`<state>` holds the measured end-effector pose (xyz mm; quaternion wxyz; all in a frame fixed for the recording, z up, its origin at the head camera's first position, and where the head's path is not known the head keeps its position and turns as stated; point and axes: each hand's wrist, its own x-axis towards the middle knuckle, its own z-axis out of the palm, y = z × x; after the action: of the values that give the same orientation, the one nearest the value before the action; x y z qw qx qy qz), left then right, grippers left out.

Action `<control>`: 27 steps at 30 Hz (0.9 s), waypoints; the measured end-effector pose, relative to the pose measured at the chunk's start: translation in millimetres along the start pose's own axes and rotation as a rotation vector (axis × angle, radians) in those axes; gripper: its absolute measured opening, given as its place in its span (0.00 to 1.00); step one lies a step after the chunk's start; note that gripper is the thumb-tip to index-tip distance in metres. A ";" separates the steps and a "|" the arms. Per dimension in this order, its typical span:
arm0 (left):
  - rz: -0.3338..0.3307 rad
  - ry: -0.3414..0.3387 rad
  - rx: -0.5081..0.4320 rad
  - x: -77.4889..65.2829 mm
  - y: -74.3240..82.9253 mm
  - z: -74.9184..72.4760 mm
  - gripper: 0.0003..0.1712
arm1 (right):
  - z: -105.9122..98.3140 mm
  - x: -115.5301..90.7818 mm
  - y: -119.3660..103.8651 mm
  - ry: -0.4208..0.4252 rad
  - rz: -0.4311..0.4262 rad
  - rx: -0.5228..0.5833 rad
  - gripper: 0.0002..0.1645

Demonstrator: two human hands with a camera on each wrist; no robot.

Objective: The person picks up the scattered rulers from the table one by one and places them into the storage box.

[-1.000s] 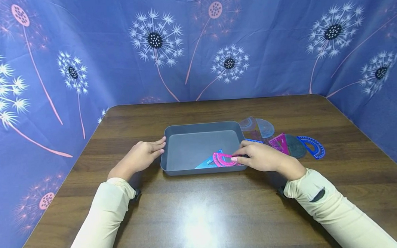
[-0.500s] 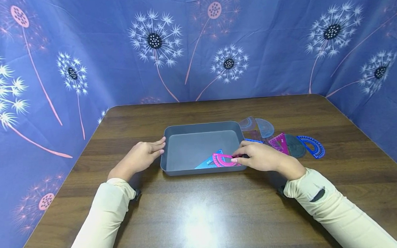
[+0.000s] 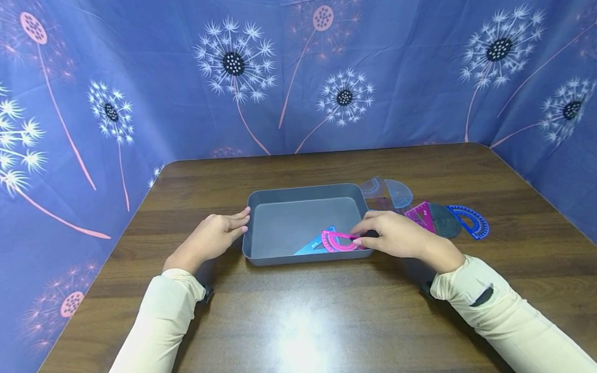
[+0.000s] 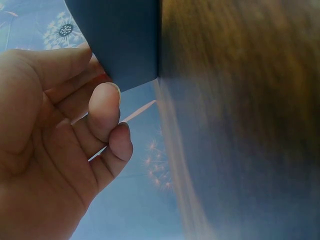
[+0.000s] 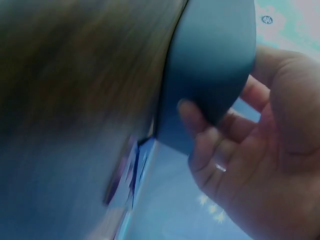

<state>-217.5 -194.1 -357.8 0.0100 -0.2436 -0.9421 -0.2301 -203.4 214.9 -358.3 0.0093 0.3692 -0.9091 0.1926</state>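
Note:
A shallow grey tray (image 3: 289, 194) stands on the wooden table. My left hand (image 3: 207, 239) touches its left rim, index and middle fingers fairly straight; in the left wrist view the other fingers are bent outside the tray wall (image 4: 120, 40). My right hand (image 3: 394, 235) reaches over the right rim and pinches the right end of a pink protractor (image 3: 332, 242), partly hidden by its fingers. That protractor overlaps a blue set square (image 3: 308, 246) inside the tray. In the right wrist view, the lower fingers of my right hand (image 5: 260, 140) rest against the tray's outer wall (image 5: 210, 50).
Right of the tray lie a pink set square (image 3: 421, 215), a dark round-edged piece (image 3: 445, 221), a blue protractor (image 3: 472, 221) and several clear pieces, among them a clear half-disc (image 3: 399, 193). A blue cloth with dandelion prints (image 3: 282, 69) hangs behind the table (image 3: 225, 325).
My right hand has shifted very slightly to the right, covering more of a blue piece beside the tray. The left hand, tray and protractor have hardly moved.

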 end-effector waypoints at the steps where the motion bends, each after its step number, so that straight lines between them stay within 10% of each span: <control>1: 0.001 0.000 0.000 0.1 0.4 -0.6 0.22 | -0.5 -2.4 0.6 0.019 -0.001 0.003 0.11; 19: 0.014 -0.001 0.015 1.2 1.1 0.6 0.22 | -18.7 -35.2 20.0 0.467 0.034 0.054 0.16; 27: 0.005 -0.003 0.010 -0.1 1.3 -0.9 0.22 | -32.2 -49.3 39.1 0.501 0.158 -0.029 0.16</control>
<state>-216.9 -193.5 -356.4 0.0102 -0.2461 -0.9427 -0.2248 -198.0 284.8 -349.7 0.2243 0.2377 -0.9071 0.2652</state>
